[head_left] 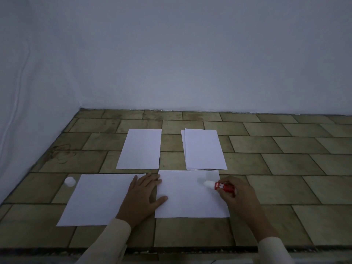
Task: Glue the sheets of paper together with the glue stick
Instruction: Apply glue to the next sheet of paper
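A white sheet [186,199] lies in front of me on the tiled surface. My right hand [238,195] grips a red glue stick [222,186], uncapped, its white tip resting on the sheet's upper right part. My left hand [143,193] lies flat with fingers spread, across that sheet's left edge and the right edge of a second sheet [97,199] beside it. The white cap [69,181] stands left of the second sheet.
Farther back lie a single sheet [140,149] and a small stack of sheets [203,149]. The brown tiled surface [285,168] runs to white walls [171,54] behind and at the left. Its front edge is near my sleeves.
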